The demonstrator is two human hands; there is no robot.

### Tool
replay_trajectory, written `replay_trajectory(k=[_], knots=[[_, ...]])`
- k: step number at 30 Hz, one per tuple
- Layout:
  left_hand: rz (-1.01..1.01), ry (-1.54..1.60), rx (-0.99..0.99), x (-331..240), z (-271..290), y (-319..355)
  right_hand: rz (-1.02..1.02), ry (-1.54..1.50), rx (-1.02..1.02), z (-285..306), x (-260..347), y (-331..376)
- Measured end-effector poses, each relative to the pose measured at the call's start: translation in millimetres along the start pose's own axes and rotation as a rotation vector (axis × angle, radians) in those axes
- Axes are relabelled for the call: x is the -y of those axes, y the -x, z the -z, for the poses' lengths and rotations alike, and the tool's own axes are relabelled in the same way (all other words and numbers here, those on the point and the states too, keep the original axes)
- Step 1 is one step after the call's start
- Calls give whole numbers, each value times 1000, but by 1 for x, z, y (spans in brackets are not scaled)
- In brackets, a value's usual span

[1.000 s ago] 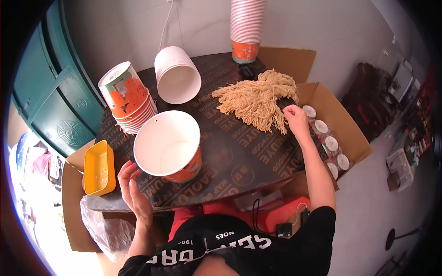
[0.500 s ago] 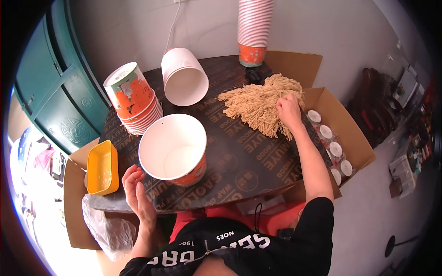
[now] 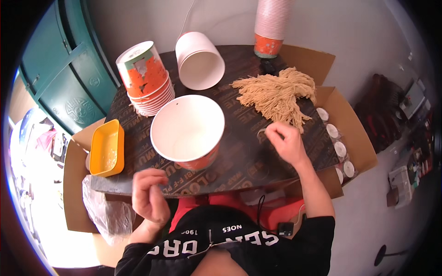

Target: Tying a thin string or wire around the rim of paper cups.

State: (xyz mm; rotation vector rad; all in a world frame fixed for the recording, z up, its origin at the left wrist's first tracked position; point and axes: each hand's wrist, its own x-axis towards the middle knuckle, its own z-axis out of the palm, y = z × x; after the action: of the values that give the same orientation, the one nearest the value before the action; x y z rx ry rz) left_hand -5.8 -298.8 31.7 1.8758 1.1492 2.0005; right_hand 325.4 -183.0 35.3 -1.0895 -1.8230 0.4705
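My right hand (image 3: 286, 143) is closed, pinching a short tan strand of string (image 3: 262, 132) that pokes out past the fingertips. It is just in front of a heap of tan cotton strings (image 3: 278, 94) on the dark table. A large white-lined paper bucket (image 3: 186, 129) with an orange outside stands upright before me, its inside facing me. Near the bucket's lower left, my left hand (image 3: 151, 195) hovers over the table edge, slightly blurred. Its fingers are loosely bent, and I see nothing in them.
Upside-down orange buckets (image 3: 146, 78) are stacked at left, with white buckets (image 3: 200, 64) lying behind. A tall bucket stack (image 3: 271, 27) stands at the back. A yellow tray (image 3: 108, 149) sits on the left edge. At right, a cardboard box (image 3: 352, 129) holds several white-topped rolls.
My right hand has left the string heap and come toward me and leftward with a strand. My left hand has moved right, its fingers bending. The view has shifted slightly.
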Motion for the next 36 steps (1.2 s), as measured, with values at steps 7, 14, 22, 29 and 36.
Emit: replay_trajectory(k=[7,14,22,29,36], knots=[[319,178,540,-39,-28,-11,301,-160,299,-41,89,32],[897,384,699,-24,-26,-6,213,-232,176,-49,98,36],[816,265,663,-15,-14,-11,101,-126,150,-56,73,45],[223,-74,787,-23,-20,-32,-273,-760,355,-90,96,64],[-1,-223,790,-29,-9,-52,-76,-547,148,-101,110,63]])
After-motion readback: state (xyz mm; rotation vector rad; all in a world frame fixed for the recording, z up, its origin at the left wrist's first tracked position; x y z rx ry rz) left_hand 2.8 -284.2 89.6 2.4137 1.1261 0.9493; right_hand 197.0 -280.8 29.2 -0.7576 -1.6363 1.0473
